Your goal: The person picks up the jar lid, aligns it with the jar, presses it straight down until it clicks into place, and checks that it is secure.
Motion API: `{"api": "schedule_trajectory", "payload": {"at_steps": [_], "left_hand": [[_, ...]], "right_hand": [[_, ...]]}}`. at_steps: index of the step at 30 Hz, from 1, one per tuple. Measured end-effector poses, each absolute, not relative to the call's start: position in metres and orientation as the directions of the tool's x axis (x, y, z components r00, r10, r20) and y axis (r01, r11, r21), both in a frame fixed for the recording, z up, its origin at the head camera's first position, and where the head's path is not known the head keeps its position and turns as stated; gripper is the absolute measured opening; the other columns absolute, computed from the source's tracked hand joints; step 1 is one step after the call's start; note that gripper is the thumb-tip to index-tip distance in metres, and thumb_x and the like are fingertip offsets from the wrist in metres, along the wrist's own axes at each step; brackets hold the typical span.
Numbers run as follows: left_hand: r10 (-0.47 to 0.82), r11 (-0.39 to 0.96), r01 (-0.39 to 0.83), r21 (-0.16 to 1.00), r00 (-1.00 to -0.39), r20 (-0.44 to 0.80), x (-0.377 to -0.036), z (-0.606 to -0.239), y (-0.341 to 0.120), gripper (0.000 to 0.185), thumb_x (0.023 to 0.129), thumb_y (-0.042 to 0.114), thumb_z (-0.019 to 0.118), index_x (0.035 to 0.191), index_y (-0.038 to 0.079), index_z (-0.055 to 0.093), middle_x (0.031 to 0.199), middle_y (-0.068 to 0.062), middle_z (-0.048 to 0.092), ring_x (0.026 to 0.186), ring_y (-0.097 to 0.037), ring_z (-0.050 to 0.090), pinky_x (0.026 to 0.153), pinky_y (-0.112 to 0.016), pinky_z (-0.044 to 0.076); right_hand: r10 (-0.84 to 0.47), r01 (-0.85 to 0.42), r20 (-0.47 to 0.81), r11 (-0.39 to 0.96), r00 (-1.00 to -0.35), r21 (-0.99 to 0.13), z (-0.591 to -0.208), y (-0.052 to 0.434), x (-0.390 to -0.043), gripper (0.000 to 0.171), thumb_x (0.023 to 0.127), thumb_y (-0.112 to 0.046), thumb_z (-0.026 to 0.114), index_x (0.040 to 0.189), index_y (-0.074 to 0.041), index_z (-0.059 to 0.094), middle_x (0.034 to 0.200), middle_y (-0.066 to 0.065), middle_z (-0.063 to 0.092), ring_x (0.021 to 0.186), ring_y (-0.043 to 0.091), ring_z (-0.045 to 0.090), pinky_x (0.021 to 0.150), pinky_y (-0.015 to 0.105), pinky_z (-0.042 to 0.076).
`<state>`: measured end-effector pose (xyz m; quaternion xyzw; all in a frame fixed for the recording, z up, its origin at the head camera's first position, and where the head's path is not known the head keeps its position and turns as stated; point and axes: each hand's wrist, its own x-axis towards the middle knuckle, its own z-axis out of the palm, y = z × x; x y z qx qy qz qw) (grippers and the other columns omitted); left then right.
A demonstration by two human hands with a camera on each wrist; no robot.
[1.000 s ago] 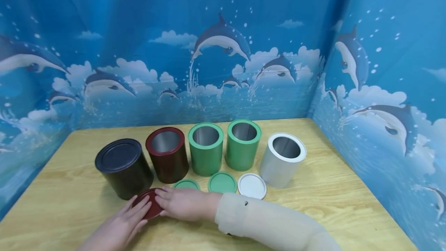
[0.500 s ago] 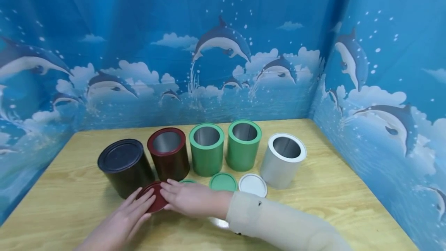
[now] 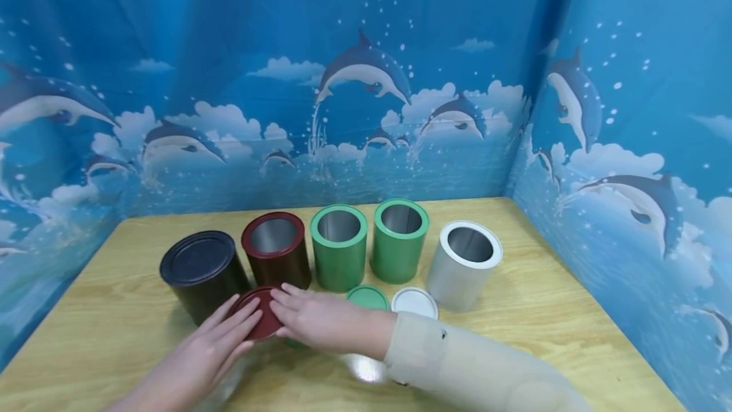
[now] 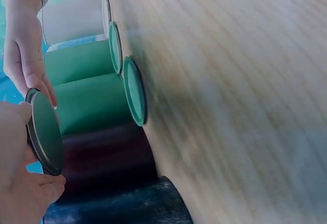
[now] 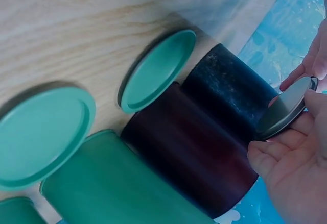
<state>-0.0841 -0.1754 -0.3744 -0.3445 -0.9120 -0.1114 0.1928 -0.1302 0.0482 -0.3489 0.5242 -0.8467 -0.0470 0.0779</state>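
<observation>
Both hands hold a round dark red lid (image 3: 265, 319) between them, raised above the table. My left hand (image 3: 216, 343) grips its left edge, fingers laid over the top and thumb beneath. On the opposite edge, my right hand (image 3: 327, 320) pinches it in a similar way. The lid's greyish underside (image 5: 287, 106) shows in the right wrist view. Just beyond the lid stands an uncovered dark red can (image 3: 281, 268). A black can (image 3: 197, 288) with its lid on is left of it, close to my left fingers.
Two uncovered green cans (image 3: 340, 260) and an uncovered white can (image 3: 460, 278) continue the row rightward. A green lid (image 3: 367, 297) and a white lid (image 3: 415, 302) lie before them. Another green lid (image 4: 135, 92) is mostly hidden by my right hand in the head view. A dolphin-print curtain (image 3: 366, 113) borders the table.
Both hands have lifted the dark red lid from low over the table and carried it slightly forward and right, towards the dark red can. The cans have stayed in place.
</observation>
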Motion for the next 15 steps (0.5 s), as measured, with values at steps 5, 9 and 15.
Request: {"api": "schedule_trajectory", "payload": {"at_steps": [5, 9, 15], "left_hand": [[0.597, 0.709, 0.702, 0.06, -0.644, 0.479, -0.088, -0.368, -0.172, 0.042, 0.095, 0.038, 0.051, 0.123, 0.009, 0.063, 0.125, -0.01, 0.059, 0.116, -0.038, 0.051, 0.077, -0.044, 0.052], [0.598, 0.69, 0.723, 0.038, -0.599, 0.532, -0.091, -0.363, -0.169, 0.058, 0.099, 0.047, 0.027, 0.12, 0.008, 0.064, 0.123, -0.012, 0.06, 0.113, -0.04, 0.052, 0.077, -0.045, 0.052], [0.61, 0.681, 0.732, 0.03, -0.589, 0.53, -0.095, -0.354, -0.166, 0.061, 0.099, 0.047, 0.024, 0.12, 0.006, 0.064, 0.124, -0.013, 0.059, 0.114, -0.041, 0.051, 0.078, -0.044, 0.052]], "right_hand": [[-0.887, -0.867, 0.136, 0.461, -0.442, 0.192, -0.343, 0.054, -0.13, 0.047, 0.099, -0.036, 0.043, 0.135, -0.006, 0.049, 0.141, 0.01, 0.044, 0.13, 0.021, 0.039, 0.1, 0.022, 0.035], [-0.881, -0.864, 0.14, 0.471, -0.452, 0.178, -0.336, 0.057, -0.131, 0.047, 0.099, -0.036, 0.044, 0.136, -0.006, 0.049, 0.141, 0.01, 0.043, 0.131, 0.021, 0.037, 0.1, 0.022, 0.036], [-0.873, -0.864, 0.111, 0.487, -0.475, 0.126, -0.33, 0.061, -0.133, 0.048, 0.1, -0.035, 0.042, 0.138, -0.006, 0.045, 0.144, 0.009, 0.039, 0.134, 0.021, 0.032, 0.101, 0.023, 0.036]]}}
